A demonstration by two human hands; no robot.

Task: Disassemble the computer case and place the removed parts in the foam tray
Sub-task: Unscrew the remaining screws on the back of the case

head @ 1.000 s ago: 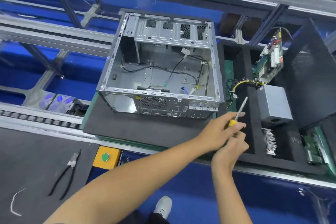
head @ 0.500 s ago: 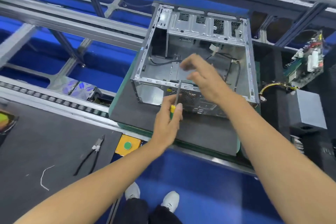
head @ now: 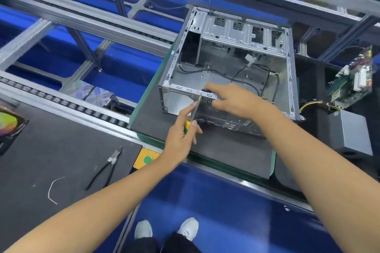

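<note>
Left of centre, the left hand (head: 181, 135) is gripping a yellow-and-green screwdriver (head: 192, 117), its tip reaching the near rim of the computer case (head: 228, 63), which is sitting in the upper middle. The right hand (head: 232, 100) is resting extended fingers on that rim, holding nothing. The tip could be slipping toward those fingers. At far right, the foam tray (head: 320, 80) is holding a power supply (head: 349, 131).
</note>
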